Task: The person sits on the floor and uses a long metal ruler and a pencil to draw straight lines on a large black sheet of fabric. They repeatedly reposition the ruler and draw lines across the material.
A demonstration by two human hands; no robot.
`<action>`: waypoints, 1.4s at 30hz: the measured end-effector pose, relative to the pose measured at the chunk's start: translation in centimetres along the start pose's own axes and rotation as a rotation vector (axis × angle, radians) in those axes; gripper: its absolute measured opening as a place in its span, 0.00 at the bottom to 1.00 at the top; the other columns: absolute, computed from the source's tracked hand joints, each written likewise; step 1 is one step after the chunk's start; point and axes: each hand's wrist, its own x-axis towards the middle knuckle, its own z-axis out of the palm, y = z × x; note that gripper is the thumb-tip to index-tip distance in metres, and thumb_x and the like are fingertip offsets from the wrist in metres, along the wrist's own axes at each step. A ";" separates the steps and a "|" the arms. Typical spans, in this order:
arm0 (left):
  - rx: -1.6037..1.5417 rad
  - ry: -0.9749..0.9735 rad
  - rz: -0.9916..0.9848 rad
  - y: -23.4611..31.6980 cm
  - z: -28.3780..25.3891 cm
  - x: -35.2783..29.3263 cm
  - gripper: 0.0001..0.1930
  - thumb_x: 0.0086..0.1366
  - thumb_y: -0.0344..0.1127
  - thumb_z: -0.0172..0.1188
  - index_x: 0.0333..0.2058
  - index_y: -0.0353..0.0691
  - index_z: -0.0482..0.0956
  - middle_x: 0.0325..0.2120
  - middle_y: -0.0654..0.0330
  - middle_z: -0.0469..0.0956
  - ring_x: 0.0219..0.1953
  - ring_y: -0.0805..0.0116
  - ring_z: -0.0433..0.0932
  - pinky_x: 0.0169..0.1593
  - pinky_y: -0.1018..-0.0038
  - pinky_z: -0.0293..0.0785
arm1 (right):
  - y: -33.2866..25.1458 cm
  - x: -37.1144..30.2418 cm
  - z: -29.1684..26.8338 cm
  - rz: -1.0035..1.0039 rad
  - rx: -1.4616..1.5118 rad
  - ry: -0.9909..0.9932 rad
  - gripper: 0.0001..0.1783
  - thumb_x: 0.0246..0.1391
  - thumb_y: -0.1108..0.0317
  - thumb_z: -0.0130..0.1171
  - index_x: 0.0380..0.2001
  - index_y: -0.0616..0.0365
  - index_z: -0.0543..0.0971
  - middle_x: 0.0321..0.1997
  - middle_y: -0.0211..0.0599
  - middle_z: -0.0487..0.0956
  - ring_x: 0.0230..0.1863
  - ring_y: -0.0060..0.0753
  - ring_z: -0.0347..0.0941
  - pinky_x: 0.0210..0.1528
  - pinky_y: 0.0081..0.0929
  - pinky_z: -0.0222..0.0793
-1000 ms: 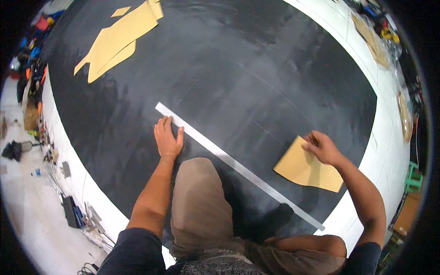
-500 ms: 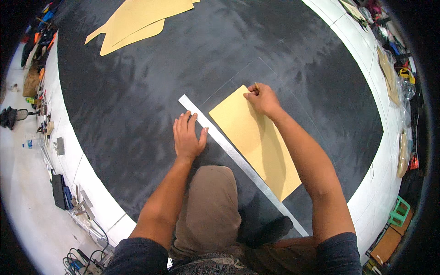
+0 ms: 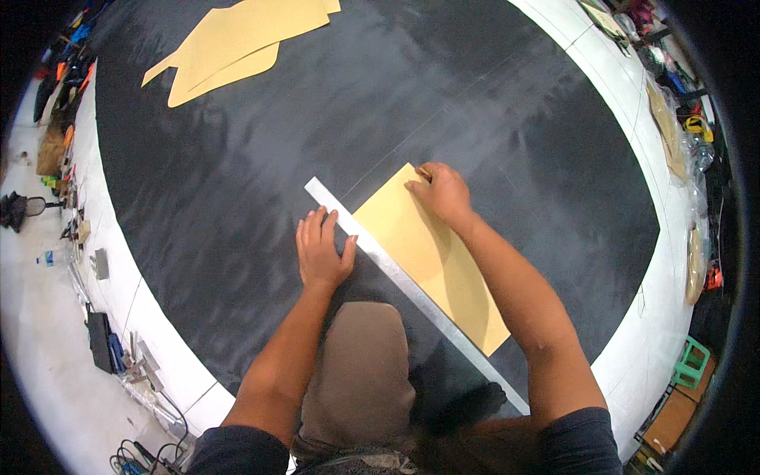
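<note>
A yellow rectangular card sheet (image 3: 427, 245) lies slantwise on black fabric (image 3: 229, 206). Its long left edge rests against a straight metal ruler (image 3: 396, 277). My left hand (image 3: 323, 253) is open, fingers spread, with the fingertips and thumb on the upper part of the ruler. At the sheet's far corner, my right hand (image 3: 443, 194) is closed, its thumb touching the card. Between its fingers shows a bit of a thin yellowish stick (image 3: 425, 172), pen-like, mostly hidden by the hand. Thin pale lines run across the fabric beyond the sheet.
More yellow card pieces (image 3: 237, 47) lie at the fabric's far left. White tiled floor (image 3: 633, 340) borders the fabric. Tools and cables line the left side; plastic-wrapped items and a green stool (image 3: 691, 362) stand along the right. My bent knee (image 3: 368, 340) is beside the ruler.
The card sheet has slid left toward the ruler, closing the gap between them. My right hand moved with it, while my left hand stayed on the ruler. The whole view shifted slightly.
</note>
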 end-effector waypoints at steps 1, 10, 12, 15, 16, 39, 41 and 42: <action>0.008 0.010 0.006 -0.2 0.0 -0.1 0.31 0.61 0.46 0.66 0.60 0.38 0.71 0.63 0.45 0.68 0.67 0.42 0.63 0.72 0.46 0.52 | -0.3 -0.1 0.0 0.016 0.003 -0.004 0.21 0.52 0.54 0.69 0.44 0.57 0.84 0.47 0.48 0.83 0.51 0.53 0.79 0.52 0.48 0.74; 0.003 0.033 0.032 -0.6 0.5 -0.2 0.32 0.60 0.45 0.67 0.60 0.38 0.71 0.62 0.44 0.68 0.67 0.41 0.63 0.71 0.45 0.52 | -0.3 -0.2 -0.3 0.019 -0.010 -0.002 0.23 0.52 0.52 0.70 0.45 0.56 0.85 0.44 0.44 0.83 0.48 0.49 0.79 0.50 0.43 0.74; -0.001 0.035 0.028 -0.6 0.4 -0.3 0.32 0.60 0.45 0.67 0.60 0.38 0.70 0.62 0.44 0.68 0.67 0.41 0.63 0.72 0.45 0.52 | -0.4 -0.2 -0.3 0.021 0.001 -0.017 0.22 0.52 0.52 0.70 0.45 0.56 0.85 0.44 0.43 0.83 0.48 0.49 0.79 0.50 0.42 0.74; -0.018 0.031 0.025 -0.3 0.4 -0.2 0.32 0.60 0.44 0.67 0.60 0.37 0.70 0.62 0.44 0.67 0.67 0.41 0.63 0.72 0.45 0.51 | -0.1 -0.3 -0.3 0.015 0.005 -0.007 0.22 0.52 0.52 0.69 0.45 0.56 0.86 0.44 0.42 0.83 0.48 0.49 0.79 0.50 0.42 0.74; -0.021 0.029 0.023 -0.3 0.3 -0.1 0.32 0.60 0.44 0.67 0.60 0.37 0.70 0.62 0.44 0.67 0.67 0.41 0.63 0.72 0.45 0.51 | -0.2 -0.3 -0.3 0.009 0.008 0.000 0.22 0.52 0.52 0.69 0.45 0.56 0.86 0.44 0.42 0.83 0.49 0.48 0.79 0.50 0.42 0.74; 0.038 -0.038 0.077 -0.1 0.1 0.2 0.31 0.62 0.42 0.64 0.60 0.32 0.70 0.65 0.38 0.64 0.68 0.37 0.61 0.72 0.43 0.49 | 0.0 -0.6 -0.6 0.011 -0.005 -0.038 0.22 0.52 0.53 0.69 0.47 0.52 0.85 0.45 0.41 0.82 0.50 0.48 0.79 0.52 0.45 0.74; 0.035 -0.035 0.081 0.1 0.2 -0.1 0.30 0.62 0.42 0.64 0.59 0.32 0.70 0.65 0.38 0.64 0.67 0.37 0.61 0.72 0.43 0.50 | 0.5 -0.9 -1.5 0.033 -0.035 -0.065 0.22 0.52 0.53 0.69 0.47 0.52 0.85 0.46 0.42 0.83 0.50 0.48 0.79 0.52 0.45 0.75; 0.037 -0.031 0.084 0.2 0.3 0.0 0.30 0.62 0.42 0.64 0.59 0.32 0.70 0.64 0.39 0.65 0.67 0.37 0.62 0.71 0.43 0.50 | 1.3 -1.4 -2.5 0.058 -0.060 -0.086 0.22 0.51 0.54 0.70 0.47 0.51 0.85 0.47 0.42 0.83 0.51 0.48 0.79 0.52 0.45 0.75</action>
